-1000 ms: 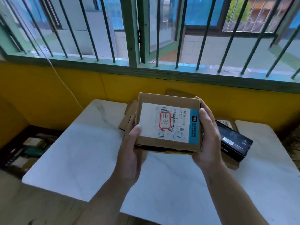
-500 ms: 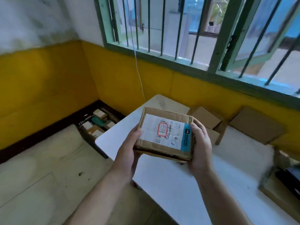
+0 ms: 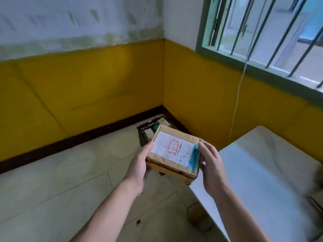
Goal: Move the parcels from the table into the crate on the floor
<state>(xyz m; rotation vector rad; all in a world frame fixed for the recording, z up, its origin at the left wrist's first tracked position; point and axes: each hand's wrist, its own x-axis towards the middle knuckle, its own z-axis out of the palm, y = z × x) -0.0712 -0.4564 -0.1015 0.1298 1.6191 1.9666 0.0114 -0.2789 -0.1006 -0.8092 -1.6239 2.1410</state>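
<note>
I am gripping a cardboard parcel (image 3: 181, 137) between both hands at the centre of the frame. My left hand (image 3: 138, 165) is curling round its left edge with the thumb on top, and my right hand (image 3: 212, 165) is clasping its right edge. The parcel is hanging in the air above the floor (image 3: 70, 180), its white and blue label (image 3: 174, 149) facing up, just left of the white table (image 3: 262, 172) at lower right. Behind it, in the yellow corner, the black crate (image 3: 142, 135) is sitting on the floor, partly hidden, with small boxes (image 3: 149, 135) inside. A white cord (image 3: 239, 95) is hanging below the barred window (image 3: 201, 32) at upper right.
</note>
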